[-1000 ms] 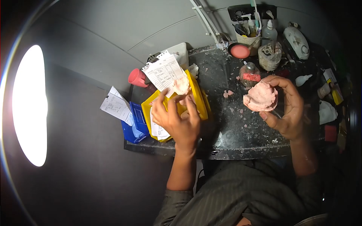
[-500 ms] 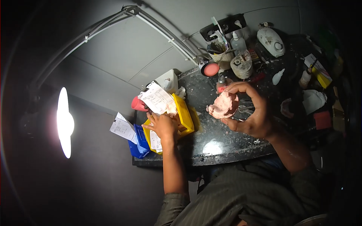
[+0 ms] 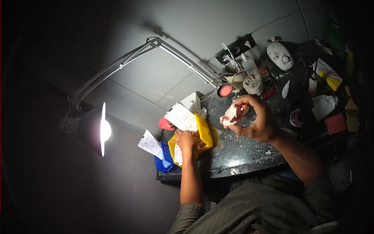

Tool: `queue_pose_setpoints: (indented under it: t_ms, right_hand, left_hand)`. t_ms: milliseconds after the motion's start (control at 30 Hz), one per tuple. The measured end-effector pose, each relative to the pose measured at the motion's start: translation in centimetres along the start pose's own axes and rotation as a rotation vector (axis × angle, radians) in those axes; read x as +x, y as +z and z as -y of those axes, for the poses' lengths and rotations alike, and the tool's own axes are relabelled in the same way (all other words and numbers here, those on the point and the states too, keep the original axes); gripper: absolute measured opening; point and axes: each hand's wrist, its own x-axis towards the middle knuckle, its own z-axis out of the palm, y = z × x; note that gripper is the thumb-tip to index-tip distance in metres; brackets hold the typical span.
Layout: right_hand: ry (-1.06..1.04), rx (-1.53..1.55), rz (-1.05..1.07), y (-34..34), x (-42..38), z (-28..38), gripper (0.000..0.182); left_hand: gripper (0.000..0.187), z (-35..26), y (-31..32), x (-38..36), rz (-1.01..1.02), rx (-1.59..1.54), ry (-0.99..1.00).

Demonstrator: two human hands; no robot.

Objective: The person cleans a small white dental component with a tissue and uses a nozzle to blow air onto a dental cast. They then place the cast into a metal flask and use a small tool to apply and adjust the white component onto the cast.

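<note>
My right hand [image 3: 259,121] holds up a pink dental cast [image 3: 232,115] above the bench, pinched between the thumb and fingers. The cast is turned partly edge-on, with a rough, pale inner face. My left hand [image 3: 187,141] reaches into a yellow bin [image 3: 205,132], its visible fingers apart and the fingertips partly hidden. Beside those fingers lies a pale pinkish piece [image 3: 192,126] at the bin's far end. A written paper slip [image 3: 181,117] sticks up there, and another slip [image 3: 178,155] stands at the near side.
A blue bin [image 3: 165,158] with papers adjoins the yellow one, and a red cup [image 3: 166,123] is behind. Bottles [image 3: 249,64], a brush cup [image 3: 237,80] and a white device [image 3: 279,55] line the back. Another pink dental piece [image 3: 296,117] lies right. A lamp [image 3: 104,130] glows left.
The view has shifted, moving the bench scene rightward and slightly down. My right hand has tilted the dental cast more edge-on. My left hand stays in the yellow bin.
</note>
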Motion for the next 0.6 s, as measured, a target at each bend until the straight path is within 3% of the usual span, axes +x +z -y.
queue_pose_setpoints:
  t_ms: [100, 233, 333, 367, 433, 600]
  right_hand:
    - [0.002, -0.001, -0.043, -0.2, 0.0, -0.2, 0.052]
    - [0.023, 0.003, -0.021, -0.6, 0.2, -0.2, 0.056]
    - [0.050, 0.031, -0.012, -0.6, 0.1, 0.0, 0.057]
    - [0.055, 0.030, -0.014, -0.6, 0.1, 0.0, 0.058]
    - [0.080, 0.051, -0.002, -0.5, 0.0, -0.3, 0.058]
    - [0.059, 0.009, -0.005, -0.6, 0.1, -0.5, 0.059]
  left_hand:
    - [0.040, 0.9, 0.3, 0.3, -0.066, -0.197, 0.029]
    - [0.036, 1.8, -0.3, 0.1, -0.023, -0.224, 0.048]
    - [0.032, 1.6, 0.5, -0.6, -0.420, -0.256, 0.166]
    - [0.032, 1.6, 0.6, -0.6, -0.413, -0.256, 0.162]
    - [0.030, 1.4, -0.1, -0.4, -0.632, -0.128, 0.236]
    - [0.025, 1.5, -2.6, -1.4, -0.578, -0.266, 0.212]
